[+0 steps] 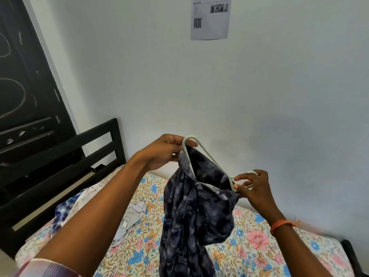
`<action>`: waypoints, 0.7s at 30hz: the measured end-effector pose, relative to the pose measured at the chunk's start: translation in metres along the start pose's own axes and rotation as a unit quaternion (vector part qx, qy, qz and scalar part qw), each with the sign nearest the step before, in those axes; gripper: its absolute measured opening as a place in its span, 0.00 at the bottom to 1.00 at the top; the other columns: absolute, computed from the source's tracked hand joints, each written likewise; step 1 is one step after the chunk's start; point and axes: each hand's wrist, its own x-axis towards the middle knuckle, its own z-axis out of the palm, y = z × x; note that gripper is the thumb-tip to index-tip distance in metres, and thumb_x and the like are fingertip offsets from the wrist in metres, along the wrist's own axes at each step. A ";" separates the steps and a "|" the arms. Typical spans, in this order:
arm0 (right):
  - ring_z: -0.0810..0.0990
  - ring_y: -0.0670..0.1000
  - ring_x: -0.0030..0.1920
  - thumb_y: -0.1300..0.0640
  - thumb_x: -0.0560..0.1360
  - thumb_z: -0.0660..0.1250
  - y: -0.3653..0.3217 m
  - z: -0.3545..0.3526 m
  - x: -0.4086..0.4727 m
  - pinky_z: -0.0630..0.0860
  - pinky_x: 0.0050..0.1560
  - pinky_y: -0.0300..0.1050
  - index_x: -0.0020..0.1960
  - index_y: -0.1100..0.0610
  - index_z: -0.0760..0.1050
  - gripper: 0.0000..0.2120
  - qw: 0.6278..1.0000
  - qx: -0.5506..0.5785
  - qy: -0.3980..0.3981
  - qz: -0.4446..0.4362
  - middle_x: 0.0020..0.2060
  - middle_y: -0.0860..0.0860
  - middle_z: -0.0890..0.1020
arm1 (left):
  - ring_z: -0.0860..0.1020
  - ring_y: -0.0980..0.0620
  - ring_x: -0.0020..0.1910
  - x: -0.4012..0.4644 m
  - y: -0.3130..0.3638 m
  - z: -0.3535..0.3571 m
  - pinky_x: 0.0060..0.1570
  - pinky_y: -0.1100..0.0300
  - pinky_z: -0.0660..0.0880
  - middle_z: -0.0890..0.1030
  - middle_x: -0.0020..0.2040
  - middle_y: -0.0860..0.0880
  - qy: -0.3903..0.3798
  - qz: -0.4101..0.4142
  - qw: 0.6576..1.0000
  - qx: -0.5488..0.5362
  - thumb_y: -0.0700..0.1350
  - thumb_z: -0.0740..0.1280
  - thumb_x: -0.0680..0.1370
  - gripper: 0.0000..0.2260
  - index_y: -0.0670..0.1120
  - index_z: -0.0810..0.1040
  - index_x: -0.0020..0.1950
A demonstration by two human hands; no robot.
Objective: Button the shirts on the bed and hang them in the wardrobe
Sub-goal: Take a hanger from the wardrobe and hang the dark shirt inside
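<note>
Pinching the pale grey plastic hanger [207, 156] at its shoulder end, the left hand [165, 152] steadies it; the right hand [251, 186] grips the hook, the dark blue-grey patterned shirt [191, 212] hanging half-on above the floral-sheeted bed [259, 246] — probably seat the collar squarely first

Floral-sheeted bed [249, 254] with crumpled shirts [127, 218] on top.

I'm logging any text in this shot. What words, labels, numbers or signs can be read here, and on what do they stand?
Nothing here can be read as text.
Paper sheet on the wall: printed lines, a small photo and a QR code, all too small and blurred to read.
Neck label inside the dark shirt: too small to read.
Tag on the grey garment on the bed: too blurred to read.
</note>
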 end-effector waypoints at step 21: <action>0.71 0.46 0.31 0.62 0.79 0.64 -0.080 0.040 0.022 0.74 0.34 0.46 0.65 0.59 0.78 0.15 0.954 -0.058 0.037 -0.291 0.33 0.46 0.73 | 0.77 0.46 0.55 0.014 0.043 0.031 0.42 0.62 0.76 0.76 0.59 0.43 0.109 -0.018 0.927 0.358 0.34 0.58 0.80 0.15 0.48 0.75 0.63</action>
